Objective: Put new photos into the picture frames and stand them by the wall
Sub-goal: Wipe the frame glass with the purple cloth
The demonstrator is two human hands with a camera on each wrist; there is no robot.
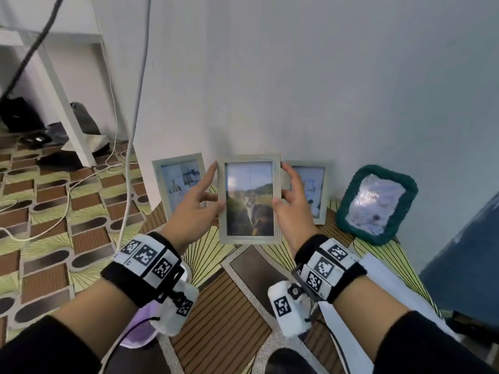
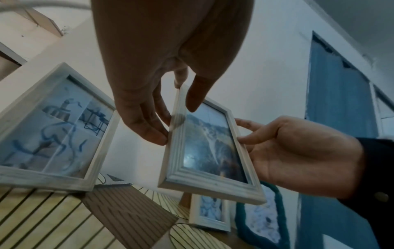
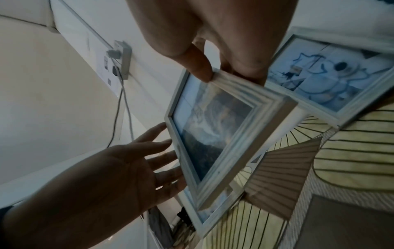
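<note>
I hold a pale wooden picture frame [image 1: 249,198] [image 2: 211,151] [image 3: 215,131] upright, a little above the patterned mat, facing me. It shows a landscape photo. My right hand [image 1: 286,187] [image 3: 213,70] pinches its right rail, thumb on the front and fingers behind. My left hand [image 1: 208,197] [image 2: 175,123] touches the left rail with spread, fairly straight fingers. Behind it, a similar frame [image 1: 179,182] stands against the wall on the left. Another frame [image 1: 310,190] stands on the right, partly hidden. A green knitted frame [image 1: 376,203] leans further right.
White cables [image 1: 127,184] hang down the wall and trail over the floor at left, beside a white table leg [image 1: 73,117]. Blue fabric [image 1: 464,252] fills the right edge. White sheets [image 1: 383,273] lie near my right wrist. A wall socket [image 3: 119,59] sits higher up.
</note>
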